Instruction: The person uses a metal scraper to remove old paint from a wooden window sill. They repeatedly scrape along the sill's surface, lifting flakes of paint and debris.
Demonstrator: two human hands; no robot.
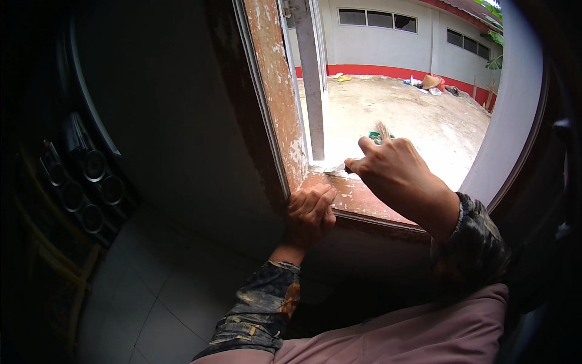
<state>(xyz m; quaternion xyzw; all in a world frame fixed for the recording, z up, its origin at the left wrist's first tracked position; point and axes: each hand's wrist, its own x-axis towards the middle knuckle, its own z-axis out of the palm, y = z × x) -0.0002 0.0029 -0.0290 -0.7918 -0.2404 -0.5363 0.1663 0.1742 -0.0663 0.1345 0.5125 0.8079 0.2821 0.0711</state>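
Observation:
My right hand (pixel 394 173) is closed around a scraper (pixel 339 170), whose flat blade lies on the reddish window sill (pixel 364 203) at the corner of the frame; the tool's handle end sticks up behind my knuckles. My left hand (pixel 310 212) rests with curled fingers on the sill's inner edge, beside the foot of the left frame post (pixel 276 85), whose red-brown paint is flaking to pale patches. Both forearms wear dark patterned sleeves.
The open window sash (pixel 310 73) stands outward. Beyond it lies a sandy yard (pixel 424 115) with a white, red-banded building and scattered items. A dark wall (pixel 176 121) is to the left, a tiled floor (pixel 151 291) below, round dark objects (pixel 91 182) at far left.

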